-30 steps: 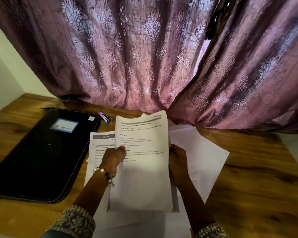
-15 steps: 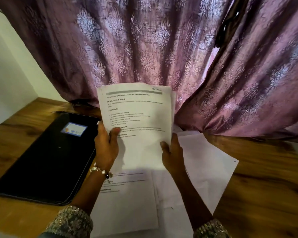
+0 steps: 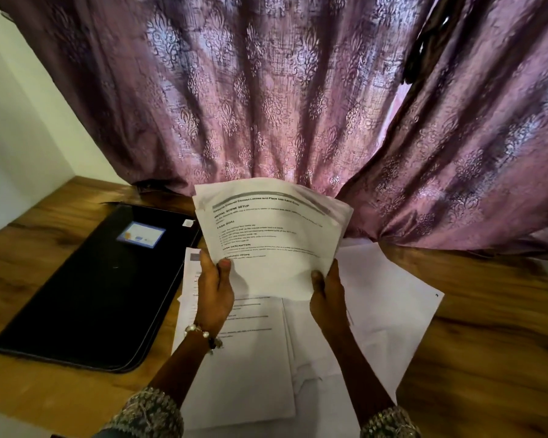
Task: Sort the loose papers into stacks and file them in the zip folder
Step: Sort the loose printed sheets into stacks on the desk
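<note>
Both hands are up off the table w/ a small sheaf of printed pages [image 3: 276,245]: the left hand [image 3: 214,292] pinches its lower left corner, thumb on the front, and the right hand [image 3: 328,295] grips the lower right edge, thumb also on the front. The sheaf looks like more than one sheet, edges fanned at the top – exact count can't be told. Under it, the rest of the loose papers [image 3: 389,298] lie spread and overlapping on the wooden table [image 3: 487,327], some printed, some blank-side up, not squared into any stack. The black zip folder [image 3: 86,289] lies flat to the left, just beside the papers, and looks closed; nothing filed in it as far as can be seen. Judging by this, sorting is at an early stage – one bundle in hand, no finished stacks visible, folder to be opened, all filing left to do.
</note>
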